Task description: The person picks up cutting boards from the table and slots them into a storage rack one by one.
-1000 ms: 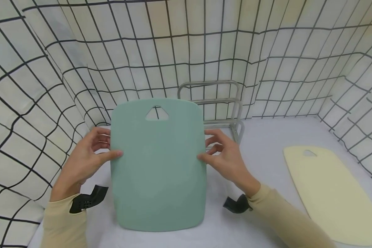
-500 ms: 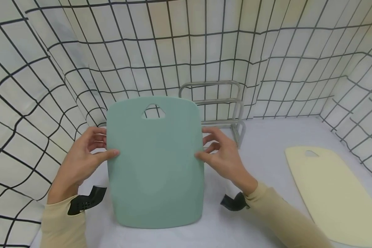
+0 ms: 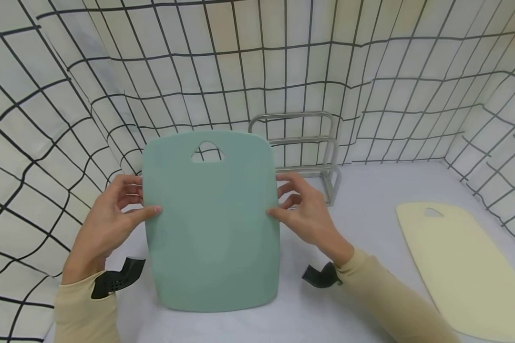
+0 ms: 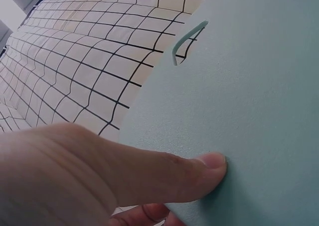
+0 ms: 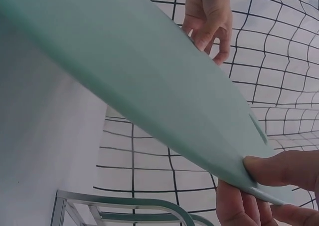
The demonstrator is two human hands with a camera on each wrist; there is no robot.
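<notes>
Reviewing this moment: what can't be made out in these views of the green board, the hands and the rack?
- Left hand: fingers behind the green cutting board, head view.
- Metal rack: left part hidden by the board; base cut off in the right wrist view.
- Yellow cutting board: near end cut off by the frame edge.
- Right hand: fingertips hidden behind the board's edge.

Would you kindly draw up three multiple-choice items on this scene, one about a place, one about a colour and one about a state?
1. Where does the yellow board lie?
A. on the table, to the right
B. in the rack
C. under the green board

2. What colour is the board held in both hands?
A. red
B. green
C. black

3. How is the rack?
A. holding two boards
B. tipped over
C. upright with no board in it

Answers: 1 A, it lies flat on the table at the right; 2 B, the green board is held by the left hand and right hand at its side edges; 3 C, its bars stand bare behind the green board.
</notes>
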